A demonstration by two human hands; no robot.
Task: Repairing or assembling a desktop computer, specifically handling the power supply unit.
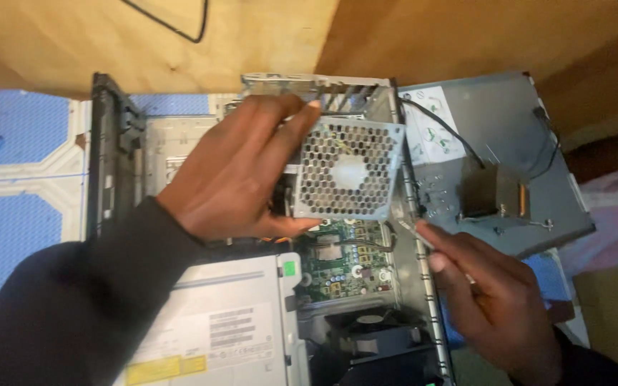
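Head view: you're working over the open computer case (119,164), side panel (498,136) already lying off beside it. Your left hand (234,171) is gripping the power supply (348,168), lifted clear above the motherboard (341,268). Right-hand fingers (441,250) are pinching a thin tool (413,230).

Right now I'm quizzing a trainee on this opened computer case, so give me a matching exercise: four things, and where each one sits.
1. grey metal box with honeycomb grille
2. green circuit board
3. flat grey side panel
4. thin black cable

a. on the wooden surface at top
b. lying right of the case
c. held in the left hand
d. inside the case

1-c, 2-d, 3-b, 4-a
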